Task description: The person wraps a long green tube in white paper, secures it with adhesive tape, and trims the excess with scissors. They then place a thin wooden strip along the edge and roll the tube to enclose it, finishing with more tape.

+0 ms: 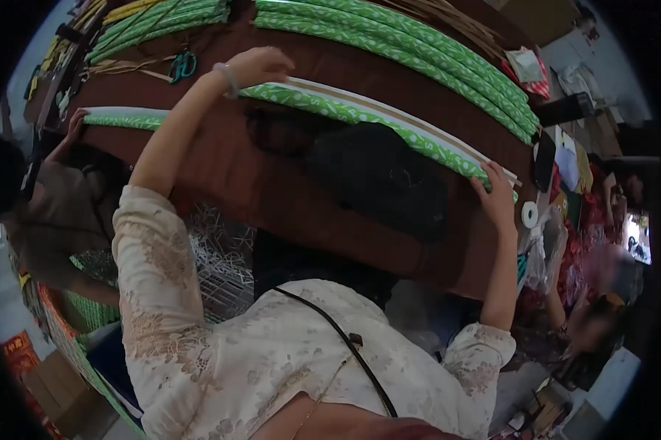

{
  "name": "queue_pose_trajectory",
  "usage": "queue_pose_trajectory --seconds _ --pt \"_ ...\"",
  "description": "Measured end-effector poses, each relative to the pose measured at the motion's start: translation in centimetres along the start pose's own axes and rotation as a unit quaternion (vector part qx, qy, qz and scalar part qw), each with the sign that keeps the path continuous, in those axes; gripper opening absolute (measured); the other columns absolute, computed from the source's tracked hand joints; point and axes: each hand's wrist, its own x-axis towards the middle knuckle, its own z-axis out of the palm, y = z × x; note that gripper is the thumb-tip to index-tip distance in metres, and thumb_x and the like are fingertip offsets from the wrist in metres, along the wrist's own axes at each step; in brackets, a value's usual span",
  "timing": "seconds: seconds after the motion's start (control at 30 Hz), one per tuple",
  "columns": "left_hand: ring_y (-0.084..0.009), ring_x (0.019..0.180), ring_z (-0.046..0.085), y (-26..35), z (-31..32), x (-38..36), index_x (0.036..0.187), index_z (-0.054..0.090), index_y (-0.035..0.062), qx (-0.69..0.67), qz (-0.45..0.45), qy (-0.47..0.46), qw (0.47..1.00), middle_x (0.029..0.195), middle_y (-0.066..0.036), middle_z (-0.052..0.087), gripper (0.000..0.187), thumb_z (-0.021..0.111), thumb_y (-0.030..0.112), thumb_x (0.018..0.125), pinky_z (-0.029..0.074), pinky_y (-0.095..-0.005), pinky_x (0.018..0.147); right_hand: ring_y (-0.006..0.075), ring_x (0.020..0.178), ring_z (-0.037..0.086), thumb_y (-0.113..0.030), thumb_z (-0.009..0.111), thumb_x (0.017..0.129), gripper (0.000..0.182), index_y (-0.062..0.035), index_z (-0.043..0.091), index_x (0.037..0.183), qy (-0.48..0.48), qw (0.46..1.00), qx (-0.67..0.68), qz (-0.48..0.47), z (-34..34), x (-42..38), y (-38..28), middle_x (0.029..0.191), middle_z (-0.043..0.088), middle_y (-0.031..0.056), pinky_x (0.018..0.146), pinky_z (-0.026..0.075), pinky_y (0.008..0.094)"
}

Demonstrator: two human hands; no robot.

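Observation:
A long strip of green-and-white patterned sheet point(330, 108), with a white band and a thin brown stick along its far edge, lies across the dark red-brown table point(220, 165). Near its left end is my left hand point(261, 67), a pale bracelet at the wrist; its fingers are bent with a gap between them, and contact with the strip is unclear. My right hand point(497, 192) rests on the strip's right end, thumb and fingers apart. Between my arms lies a black object point(382, 172) like a cap, with what look like dark glasses point(275, 132) beside it.
Green patterned rolls point(404, 62) line the table's far side, more lying at upper left near teal-handled scissors point(184, 67). A white tape roll point(529, 214) sits at right. At left, a co-worker's hand point(75, 125) touches another green strip point(125, 117). Other people are at right.

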Motion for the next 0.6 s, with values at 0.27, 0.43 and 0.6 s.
queue_pose_trajectory --seconds 0.27,0.43,0.6 --pt "-0.0288 0.096 0.052 -1.8 1.8 -3.1 0.101 0.056 0.0063 0.014 0.023 -0.051 0.998 0.097 -0.009 0.056 0.039 0.071 0.018 0.067 0.042 -0.0373 0.085 0.0324 0.092 0.053 -0.025 0.068 0.071 0.039 -0.0057 0.053 0.102 0.027 0.998 -0.04 -0.04 0.2 0.1 -0.2 0.104 0.055 0.011 0.078 0.043 0.0399" --pt "-0.033 0.087 0.055 0.0 0.7 -2.3 0.095 0.045 0.0089 0.042 -0.046 -0.054 0.997 0.091 -0.012 0.055 0.035 0.065 0.011 0.066 0.044 -0.0411 0.074 0.0334 0.086 0.053 -0.026 0.069 0.069 0.042 -0.0062 0.046 0.099 -0.001 0.998 -0.057 0.001 -1.0 0.4 -1.0 0.097 0.053 0.0103 0.071 0.042 0.0418" --pt "-0.0339 0.079 0.056 -0.1 -1.9 -1.5 0.099 0.042 0.0122 0.136 -0.01 0.137 0.981 0.091 -0.011 0.056 0.036 0.061 0.006 0.069 0.044 -0.0432 0.063 0.0322 0.081 0.053 -0.023 0.071 0.067 0.04 -0.0065 0.047 0.095 0.147 0.985 -0.092 -0.026 -3.6 2.8 -1.4 0.092 0.051 0.0095 0.066 0.043 0.0409"
